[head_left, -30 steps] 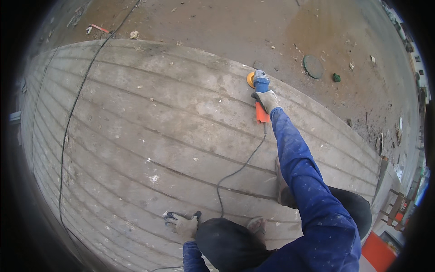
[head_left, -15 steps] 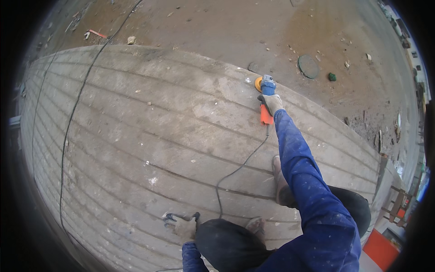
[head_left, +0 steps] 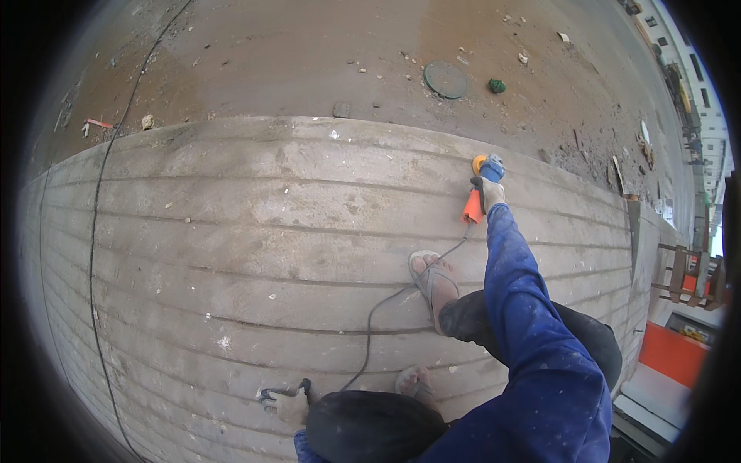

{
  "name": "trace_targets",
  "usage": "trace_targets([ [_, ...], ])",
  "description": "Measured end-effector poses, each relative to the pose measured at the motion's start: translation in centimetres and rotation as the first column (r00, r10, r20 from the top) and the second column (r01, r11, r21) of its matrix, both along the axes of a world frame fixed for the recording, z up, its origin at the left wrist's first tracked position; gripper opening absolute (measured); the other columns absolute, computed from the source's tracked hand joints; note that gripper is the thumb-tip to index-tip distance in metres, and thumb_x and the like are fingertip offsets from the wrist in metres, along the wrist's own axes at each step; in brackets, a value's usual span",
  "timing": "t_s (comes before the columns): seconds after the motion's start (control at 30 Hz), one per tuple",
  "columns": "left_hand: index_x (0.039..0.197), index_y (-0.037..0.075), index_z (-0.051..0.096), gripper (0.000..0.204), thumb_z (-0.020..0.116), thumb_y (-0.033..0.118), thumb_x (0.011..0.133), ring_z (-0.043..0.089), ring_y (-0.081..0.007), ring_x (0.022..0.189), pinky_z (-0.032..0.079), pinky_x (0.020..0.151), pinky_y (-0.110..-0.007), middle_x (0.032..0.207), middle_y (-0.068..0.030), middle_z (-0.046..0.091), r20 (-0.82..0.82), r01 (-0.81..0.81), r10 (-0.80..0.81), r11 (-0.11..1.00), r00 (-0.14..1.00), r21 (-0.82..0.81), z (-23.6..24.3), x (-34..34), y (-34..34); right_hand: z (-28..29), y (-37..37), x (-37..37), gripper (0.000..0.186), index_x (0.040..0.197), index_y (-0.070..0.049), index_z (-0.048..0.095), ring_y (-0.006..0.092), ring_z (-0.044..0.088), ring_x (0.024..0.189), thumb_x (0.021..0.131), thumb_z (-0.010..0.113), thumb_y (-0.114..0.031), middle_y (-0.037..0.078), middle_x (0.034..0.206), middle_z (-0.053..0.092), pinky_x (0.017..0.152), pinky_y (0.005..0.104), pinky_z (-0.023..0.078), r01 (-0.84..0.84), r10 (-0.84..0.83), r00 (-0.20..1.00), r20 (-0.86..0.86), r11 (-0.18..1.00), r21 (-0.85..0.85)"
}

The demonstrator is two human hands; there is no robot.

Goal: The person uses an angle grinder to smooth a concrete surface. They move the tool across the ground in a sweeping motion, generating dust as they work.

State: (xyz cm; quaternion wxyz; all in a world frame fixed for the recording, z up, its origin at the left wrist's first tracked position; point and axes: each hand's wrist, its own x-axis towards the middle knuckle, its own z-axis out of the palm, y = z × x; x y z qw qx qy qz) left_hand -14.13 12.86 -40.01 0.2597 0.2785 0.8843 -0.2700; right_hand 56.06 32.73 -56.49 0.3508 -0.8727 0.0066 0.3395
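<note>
Pale-gloved R hand (head_left: 492,194), fingers clamped on blue-and-orange angle grinder (head_left: 491,173), yellow round disc (head_left: 478,163) far right on grooved grey concrete slab (head_left: 255,255); L hand (head_left: 291,407) near, fingers apart; looks mid-pass, amt done vs remaining unclear

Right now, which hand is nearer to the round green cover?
Right. The right hand, holding the grinder, is below and slightly right of the round green cover in view; the left hand is far lower, to its left.
</note>
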Motion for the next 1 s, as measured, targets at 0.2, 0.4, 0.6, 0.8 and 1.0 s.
trace_targets([
  [0.2, 0.165, -0.009, 0.014, 0.139, 0.089, 0.064, 0.072, 0.015, -0.0609, 0.156, 0.027, 0.128, -0.057, 0.168, -0.0419, 0.012, -0.039, 0.008, -0.01, 0.999, 0.999, -0.049, 0.0, 0.1, 0.5, -0.4, 3.2, -1.9, 0.034, 0.084, -0.001, 0.079, 0.0237, 0.077, 0.076, 0.075, 0.085, -0.033, 0.013, 0.081, 0.079, 0.071, 0.0382, 0.058, -0.207, 0.223, 0.97, 0.097, 0.966, -0.154],
  [0.4, 0.166, 0.0, 0.019, 0.139, 0.092, 0.064, 0.067, 0.02, -0.0589, 0.155, 0.034, 0.126, -0.055, 0.17, -0.0369, 0.017, -0.114, 0.099, -0.091, 0.993, 0.989, 0.068, -2.7, -1.3, -2.0, 1.8, 6.5, -11.1, 0.044, 0.089, -0.002, 0.08, 0.0287, 0.079, 0.088, 0.071, 0.085, -0.042, 0.015, 0.086, 0.08, 0.081, 0.0396, 0.06, -0.466, 0.494, 0.866, 0.082, 0.855, -0.227],
  [0.6, 0.166, 0.003, 0.024, 0.136, 0.092, 0.064, 0.066, 0.023, -0.0585, 0.155, 0.038, 0.123, -0.057, 0.17, -0.0352, 0.02, -0.18, 0.048, -0.045, 0.999, 0.983, 0.015, -1.7, -0.9, -1.4, 2.0, 6.0, -10.3, 0.045, 0.093, -0.002, 0.08, 0.0288, 0.079, 0.091, 0.071, 0.085, -0.041, 0.015, 0.091, 0.08, 0.082, 0.0397, 0.06, -0.468, 0.489, 0.87, 0.056, 0.857, -0.217],
  [0.8, 0.164, -0.007, 0.019, 0.136, 0.089, 0.063, 0.071, 0.021, -0.0606, 0.154, 0.031, 0.125, -0.059, 0.167, -0.042, 0.017, -0.072, 0.088, -0.086, 0.996, 0.994, 0.026, -1.3, -0.3, -1.0, -1.4, 0.0, 2.4, 0.037, 0.085, -0.002, 0.08, 0.0242, 0.077, 0.077, 0.074, 0.084, -0.037, 0.015, 0.09, 0.08, 0.073, 0.0395, 0.059, -0.201, 0.218, 0.973, 0.079, 0.963, -0.179],
  [1.0, 0.164, -0.008, 0.018, 0.136, 0.087, 0.065, 0.073, 0.021, -0.0599, 0.154, 0.028, 0.127, -0.057, 0.167, -0.042, 0.017, -0.061, 0.075, -0.072, 0.995, 0.996, 0.059, 0.1, -0.3, -0.9, -0.2, -1.3, 1.4, 0.03, 0.084, 0.001, 0.075, 0.0242, 0.072, 0.065, 0.077, 0.088, -0.024, 0.012, 0.079, 0.075, 0.062, 0.0393, 0.056, 0.087, -0.087, 0.996, 0.005, 0.996, -0.028],
])
